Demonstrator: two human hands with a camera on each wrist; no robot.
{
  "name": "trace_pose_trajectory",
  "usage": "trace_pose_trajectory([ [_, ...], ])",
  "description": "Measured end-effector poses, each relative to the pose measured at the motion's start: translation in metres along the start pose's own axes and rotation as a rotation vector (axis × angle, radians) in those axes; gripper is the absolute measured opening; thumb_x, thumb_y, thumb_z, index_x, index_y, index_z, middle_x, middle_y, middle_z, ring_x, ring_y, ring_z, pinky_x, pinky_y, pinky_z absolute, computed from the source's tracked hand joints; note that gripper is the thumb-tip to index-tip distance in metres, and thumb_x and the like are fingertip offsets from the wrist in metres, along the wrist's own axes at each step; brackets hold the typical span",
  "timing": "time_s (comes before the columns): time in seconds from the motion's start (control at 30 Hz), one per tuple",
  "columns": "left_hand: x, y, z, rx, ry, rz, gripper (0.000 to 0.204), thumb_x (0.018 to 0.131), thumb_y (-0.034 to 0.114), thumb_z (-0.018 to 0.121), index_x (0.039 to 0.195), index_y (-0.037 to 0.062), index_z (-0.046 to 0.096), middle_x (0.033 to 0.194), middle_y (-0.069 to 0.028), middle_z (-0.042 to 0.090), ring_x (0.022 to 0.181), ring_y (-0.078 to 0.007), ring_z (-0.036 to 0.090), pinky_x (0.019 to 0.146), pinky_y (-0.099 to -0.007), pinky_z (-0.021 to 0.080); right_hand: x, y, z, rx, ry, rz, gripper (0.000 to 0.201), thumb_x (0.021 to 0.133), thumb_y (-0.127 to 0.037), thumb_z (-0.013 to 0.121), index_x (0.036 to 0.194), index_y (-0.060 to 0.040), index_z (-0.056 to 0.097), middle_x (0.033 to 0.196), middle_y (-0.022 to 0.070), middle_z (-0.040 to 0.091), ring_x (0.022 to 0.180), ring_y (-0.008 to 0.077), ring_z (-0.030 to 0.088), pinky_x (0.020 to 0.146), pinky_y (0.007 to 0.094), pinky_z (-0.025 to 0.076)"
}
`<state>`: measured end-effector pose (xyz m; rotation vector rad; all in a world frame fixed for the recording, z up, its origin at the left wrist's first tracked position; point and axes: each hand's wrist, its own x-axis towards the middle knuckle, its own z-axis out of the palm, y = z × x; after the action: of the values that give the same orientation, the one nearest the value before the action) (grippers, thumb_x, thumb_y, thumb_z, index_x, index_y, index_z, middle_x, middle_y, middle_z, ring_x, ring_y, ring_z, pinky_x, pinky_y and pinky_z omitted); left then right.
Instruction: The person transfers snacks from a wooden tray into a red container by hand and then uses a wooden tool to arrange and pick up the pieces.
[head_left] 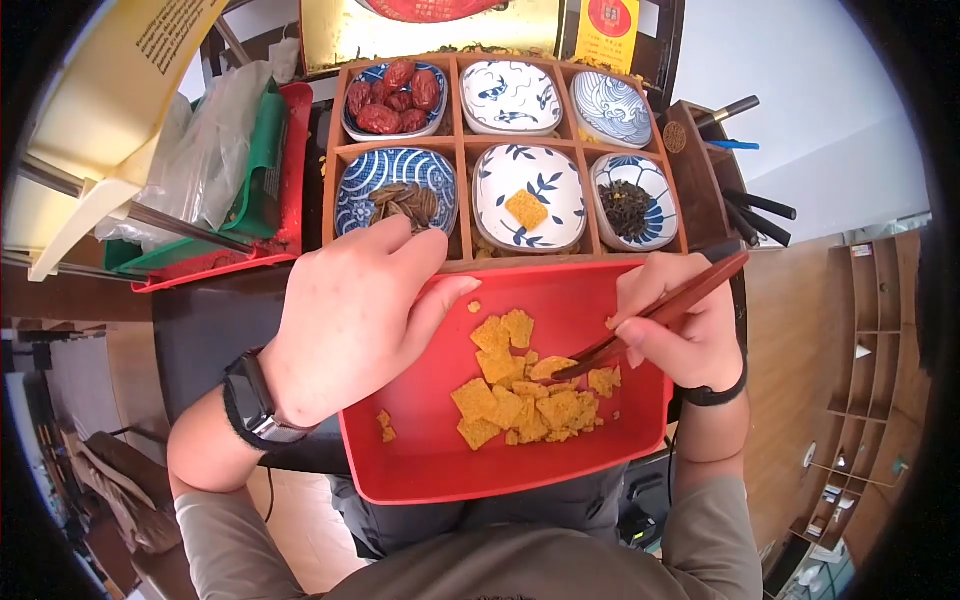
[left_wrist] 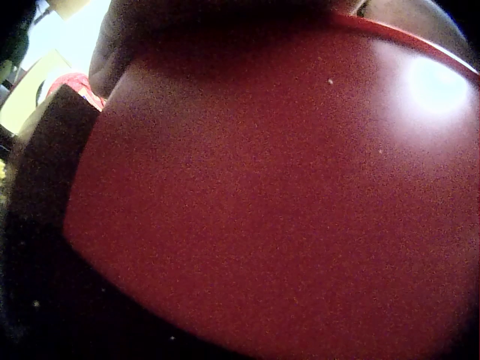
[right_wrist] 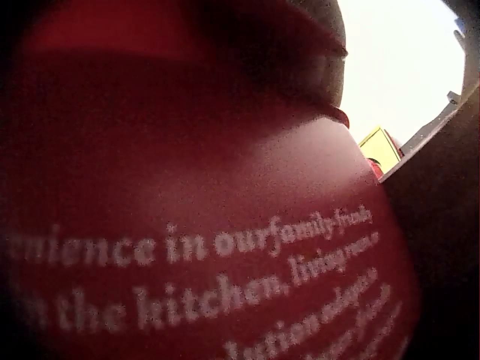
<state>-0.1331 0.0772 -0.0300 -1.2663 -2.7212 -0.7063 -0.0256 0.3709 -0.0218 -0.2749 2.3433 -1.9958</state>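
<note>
A red tray (head_left: 420, 470) holds broken yellow-orange crisp pieces (head_left: 545, 405), piled mostly in its middle. My right hand (head_left: 690, 320) pinches a dark wooden spoon (head_left: 690, 292) over the tray's right side, with the spoon's bowl down among the pieces and one piece on it. At the tray's back left corner, my left hand (head_left: 360, 310) grips the rim, fingers curled at the far side and thumb towards the inside. The left wrist view shows the tray's plain outer wall (left_wrist: 262, 187); printed white letters cover the wall (right_wrist: 187, 195) in the right wrist view.
Behind the tray stands a wooden compartment box (head_left: 520, 262) with several dishes: red dates (head_left: 380, 118), brown seeds (head_left: 410, 205), one square crisp (head_left: 527, 210) and dark dried leaves (head_left: 626, 205). A green basket (head_left: 262, 200) is at left, a pen holder (head_left: 690, 165) at right.
</note>
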Motion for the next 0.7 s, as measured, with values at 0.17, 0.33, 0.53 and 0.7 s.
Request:
trace_pose_trajectory([
  [0.17, 0.000, 0.000, 0.000, -0.002, -0.006, -0.005, 0.031, 0.096, 0.026, 0.081, 0.089, 0.0043, 0.060, 0.083, -0.0155, 0.058, 0.074, -0.0416, 0.064, 0.062, -0.0493, 0.050, 0.002, 0.007, -0.002, 0.212, 0.175, -0.044, 0.012, 0.103, 0.001, 0.070, 0.093, -0.0023, 0.063, 0.078, 0.0045, 0.069, 0.060, 0.0099, 0.064, 0.059, 0.0238, 0.048],
  [0.33, 0.000, 0.000, 0.000, -0.009, 0.001, 0.002, 0.031, 0.096, 0.026, 0.081, 0.088, 0.0041, 0.060, 0.083, -0.0155, 0.058, 0.074, -0.0415, 0.064, 0.063, -0.0493, 0.050, 0.008, 0.015, 0.001, 0.152, 0.404, -0.139, 0.009, 0.109, -0.001, 0.065, 0.100, -0.0025, 0.062, 0.085, 0.0064, 0.071, 0.067, 0.0106, 0.067, 0.061, 0.0240, 0.051],
  [0.53, 0.000, 0.000, 0.000, 0.002, 0.005, 0.010, 0.033, 0.096, 0.026, 0.082, 0.087, 0.0043, 0.059, 0.082, -0.0151, 0.057, 0.074, -0.0408, 0.064, 0.062, -0.0493, 0.050, 0.009, 0.020, 0.006, -0.010, 0.473, -0.140, 0.002, 0.109, -0.001, 0.067, 0.107, -0.0018, 0.065, 0.088, 0.0059, 0.072, 0.076, 0.0098, 0.070, 0.066, 0.0230, 0.053],
  [0.7, 0.000, 0.000, 0.000, -0.003, 0.006, 0.010, 0.033, 0.096, 0.026, 0.082, 0.086, 0.0046, 0.058, 0.081, -0.0148, 0.057, 0.073, -0.0403, 0.064, 0.062, -0.0492, 0.050, 0.012, 0.017, 0.010, -0.041, 0.455, -0.114, 0.002, 0.108, 0.001, 0.068, 0.110, -0.0001, 0.068, 0.089, 0.0049, 0.073, 0.081, 0.0096, 0.071, 0.072, 0.0220, 0.054],
])
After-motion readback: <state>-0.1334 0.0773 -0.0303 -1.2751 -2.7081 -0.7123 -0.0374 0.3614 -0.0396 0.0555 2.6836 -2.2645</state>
